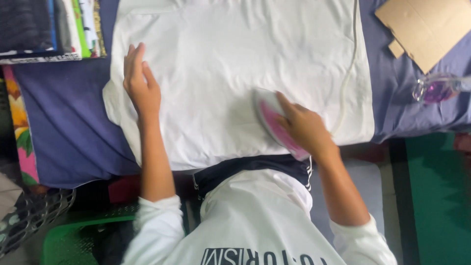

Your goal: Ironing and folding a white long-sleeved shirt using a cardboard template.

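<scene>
While the left hand (140, 83) lies flat and open, fingers spread, on the white garment (230, 64), the right hand (304, 128) grips the handle of a pink-and-white iron (273, 123) pressed on the cloth's near edge. The garment is plain, lightly creased, spread over a blue-covered surface (73, 127); the iron's pale cord (349, 73) trails across its right side
</scene>
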